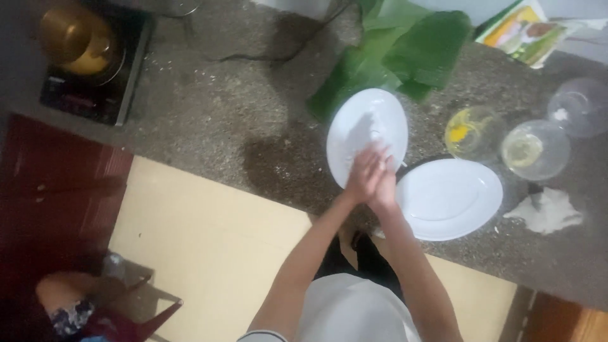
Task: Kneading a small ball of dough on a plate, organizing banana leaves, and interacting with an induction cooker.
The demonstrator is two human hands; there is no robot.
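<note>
Together, both hands (373, 176) press over the upright-running oval plate (361, 123).

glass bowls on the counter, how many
3: one with yellow residue right of the upper white plate, one with pale liquid beside it, one nearly empty at the right edge.

A home kitchen; a speckled stone counter (209, 120) carries a brass pot (79, 38) on a small induction cooker (95, 79); white oval plates (449, 199), glass bowls (535, 149) and banana leaves (399, 54) lie alongside.
</note>
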